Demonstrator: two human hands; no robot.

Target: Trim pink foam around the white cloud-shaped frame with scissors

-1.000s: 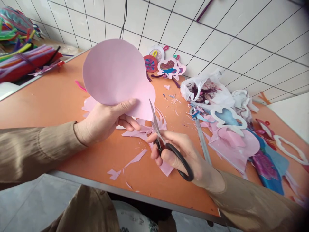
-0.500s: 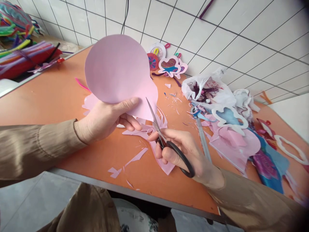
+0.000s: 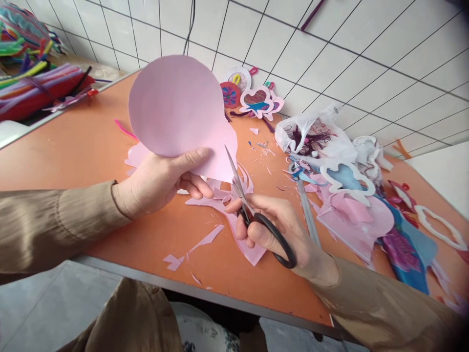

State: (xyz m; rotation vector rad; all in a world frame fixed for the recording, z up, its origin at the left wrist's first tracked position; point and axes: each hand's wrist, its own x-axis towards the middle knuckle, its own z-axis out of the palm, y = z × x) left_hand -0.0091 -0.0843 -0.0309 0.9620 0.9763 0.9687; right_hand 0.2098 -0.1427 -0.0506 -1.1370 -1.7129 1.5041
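A pink paper cutout [image 3: 176, 102], round with a flared piece at its lower right, is pinched by my left hand [image 3: 164, 178], thumb on top and fingers underneath. In my right hand [image 3: 282, 225] is a pair of black-handled scissors [image 3: 239, 188], gripped by the loops. Their blades point up and lie across the lower right part of the cutout, one blade over its front face; they look slightly apart. Below both hands, pink paper scraps [image 3: 247, 244] and thin offcuts are strewn on the orange table [image 3: 146, 244].
Finished-looking paper ornaments [image 3: 256, 100] lie against the tiled wall. To the right are a white plastic bag [image 3: 315, 137], a metal ruler [image 3: 308, 210], a white cloud-shaped frame [image 3: 348, 181] and more pink paper [image 3: 370, 220]. Bundled pipe cleaners [image 3: 40, 88] sit at far left.
The scissors have shifted very slightly to the right relative to the paper. The cutout's upper part has tilted a little to the left and down. Both hands keep their holds.
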